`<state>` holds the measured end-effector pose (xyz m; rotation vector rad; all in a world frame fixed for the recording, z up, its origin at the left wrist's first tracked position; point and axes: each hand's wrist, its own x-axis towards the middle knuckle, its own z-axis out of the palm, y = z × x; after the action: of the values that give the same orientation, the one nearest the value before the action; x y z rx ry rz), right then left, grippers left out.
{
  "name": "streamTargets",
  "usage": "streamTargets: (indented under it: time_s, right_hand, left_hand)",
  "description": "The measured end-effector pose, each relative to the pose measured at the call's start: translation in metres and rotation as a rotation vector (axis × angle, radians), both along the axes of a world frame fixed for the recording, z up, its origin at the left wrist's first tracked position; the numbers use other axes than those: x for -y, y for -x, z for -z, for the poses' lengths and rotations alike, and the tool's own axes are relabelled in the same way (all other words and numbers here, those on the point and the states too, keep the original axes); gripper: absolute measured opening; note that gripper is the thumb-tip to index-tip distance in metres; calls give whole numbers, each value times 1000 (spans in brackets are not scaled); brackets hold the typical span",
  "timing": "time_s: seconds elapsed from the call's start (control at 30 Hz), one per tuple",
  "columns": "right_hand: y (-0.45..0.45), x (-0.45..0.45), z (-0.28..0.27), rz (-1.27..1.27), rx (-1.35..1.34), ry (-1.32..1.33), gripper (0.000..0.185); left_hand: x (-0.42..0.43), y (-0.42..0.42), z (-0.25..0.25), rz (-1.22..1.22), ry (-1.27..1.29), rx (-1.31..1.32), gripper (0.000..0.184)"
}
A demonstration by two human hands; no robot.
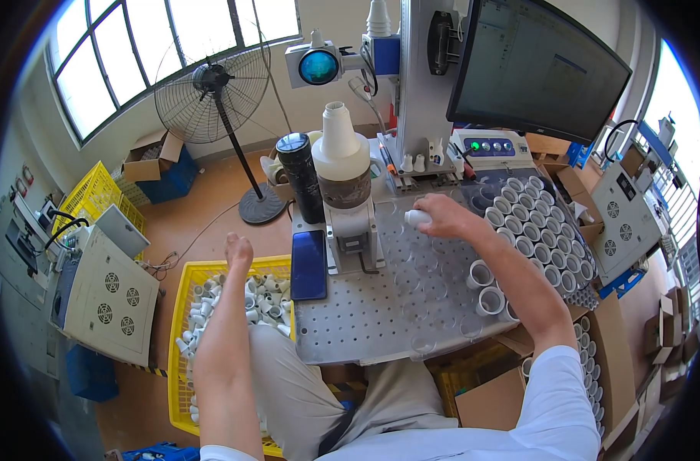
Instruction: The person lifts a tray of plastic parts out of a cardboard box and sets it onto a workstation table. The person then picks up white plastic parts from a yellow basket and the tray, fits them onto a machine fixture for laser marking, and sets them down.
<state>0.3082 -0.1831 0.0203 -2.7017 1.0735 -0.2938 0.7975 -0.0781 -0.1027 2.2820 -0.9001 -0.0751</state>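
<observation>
My right hand [442,216] is closed around a small white plastic fitting [418,218], held over the perforated metal plate [342,323]. Over the far edge of a yellow crate [182,307], my left hand [238,251] is raised with its fingers curled; anything inside them is hidden. Many loose white fittings [269,310] fill that crate. A white stepped cone-shaped piece [339,142] stands upright on a fixture [351,230], left of my right hand. Several white cup-like fittings [546,230] stand in rows, open ends up, at the right of the plate.
A dark phone [308,265] lies on the plate's left side beside a black cylinder [301,177]. Behind are a lens head [318,67], a monitor [538,65] and a control box with lit buttons [492,146]. A fan [219,92] stands back left. Cardboard boxes [492,399] sit low right.
</observation>
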Motion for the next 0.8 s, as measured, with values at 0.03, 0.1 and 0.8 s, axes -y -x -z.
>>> streamTargets:
  time_s: [0.03, 0.1, 0.8]
  right_hand:
    - [0, -1, 5, 0, -3, 1, 41]
    - [-1, -3, 15, 68, 39, 2, 41]
    - [12, -5, 20, 211, 599, -330, 44]
  left_hand:
    - [3, 12, 5, 0, 1, -3, 32]
    - [-2, 27, 19, 63, -46, -6, 33]
    - [-31, -1, 47, 329, -13, -794, 23]
